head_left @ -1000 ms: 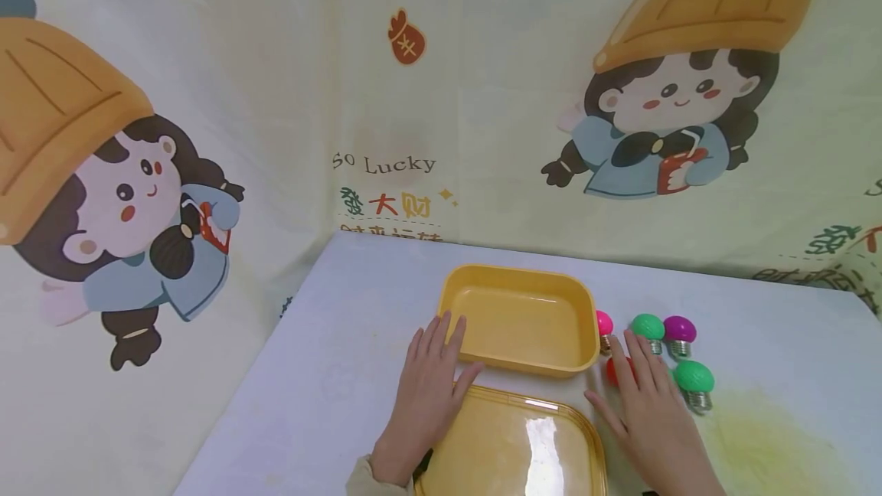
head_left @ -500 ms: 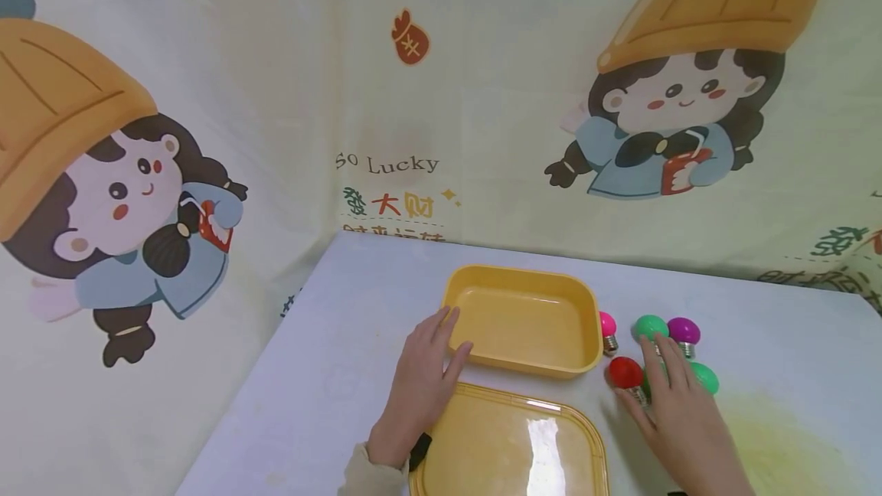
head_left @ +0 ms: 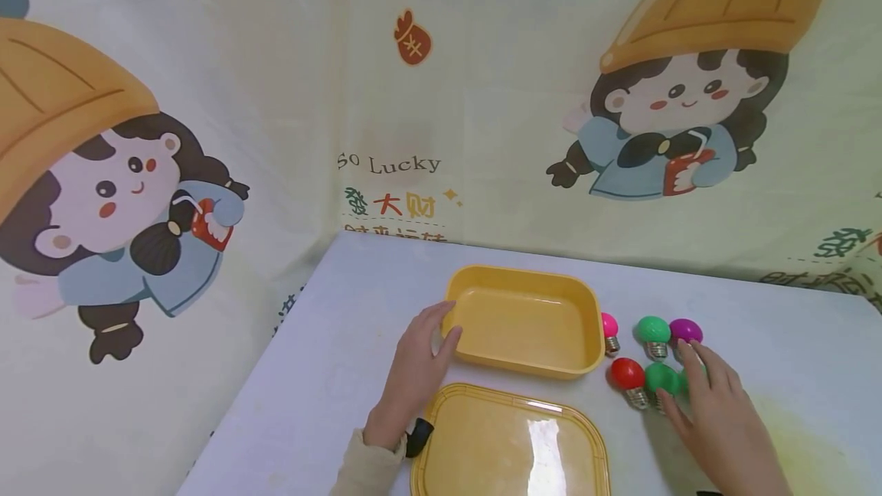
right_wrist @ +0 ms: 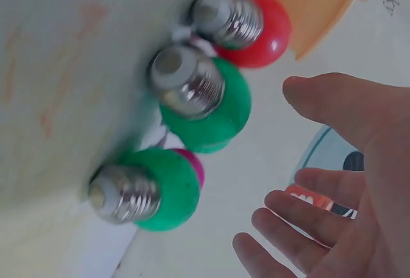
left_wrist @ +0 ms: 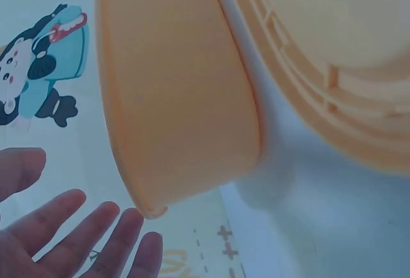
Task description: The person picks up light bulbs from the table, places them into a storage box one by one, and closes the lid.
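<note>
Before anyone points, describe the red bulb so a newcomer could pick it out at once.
On the white table sits an open yellow bin. In the head view, by its near right corner, the red bulb lies at the left end of the nearer row, beside a green bulb. It alone is red; the rest are green, except a pink bulb and a purple bulb.

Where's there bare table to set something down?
Left of the yellow box and the left hand, and right of the bulbs, the table looks free. Crowded: among the bulbs by the right hand; only a narrow strip separates box and lid.
</note>
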The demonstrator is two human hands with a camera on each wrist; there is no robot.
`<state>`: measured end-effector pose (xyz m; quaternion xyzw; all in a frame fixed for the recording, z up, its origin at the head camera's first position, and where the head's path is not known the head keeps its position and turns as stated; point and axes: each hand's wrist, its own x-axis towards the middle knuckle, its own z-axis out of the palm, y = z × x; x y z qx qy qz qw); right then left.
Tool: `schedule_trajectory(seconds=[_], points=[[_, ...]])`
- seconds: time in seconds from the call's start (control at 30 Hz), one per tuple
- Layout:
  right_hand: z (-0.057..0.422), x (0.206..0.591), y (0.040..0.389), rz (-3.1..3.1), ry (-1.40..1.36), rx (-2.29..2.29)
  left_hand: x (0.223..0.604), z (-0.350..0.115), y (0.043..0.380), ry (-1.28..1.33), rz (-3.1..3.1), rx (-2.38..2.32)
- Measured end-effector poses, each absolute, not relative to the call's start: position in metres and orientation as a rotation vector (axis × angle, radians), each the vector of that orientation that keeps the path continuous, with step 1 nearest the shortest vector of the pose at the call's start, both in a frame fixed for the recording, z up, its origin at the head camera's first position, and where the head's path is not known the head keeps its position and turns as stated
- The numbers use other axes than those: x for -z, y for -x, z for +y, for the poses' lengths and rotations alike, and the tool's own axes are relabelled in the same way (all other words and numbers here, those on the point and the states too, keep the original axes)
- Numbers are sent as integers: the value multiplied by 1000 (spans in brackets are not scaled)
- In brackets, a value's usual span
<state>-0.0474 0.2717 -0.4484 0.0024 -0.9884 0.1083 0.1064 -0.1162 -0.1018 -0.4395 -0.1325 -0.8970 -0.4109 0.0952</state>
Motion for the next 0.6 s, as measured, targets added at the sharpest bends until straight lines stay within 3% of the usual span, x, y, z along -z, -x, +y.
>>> schedule_trajectory(seconds=[0.6], points=[[303,461,49,-2929,65,-322,449,-109,152,342,-2452,1499]])
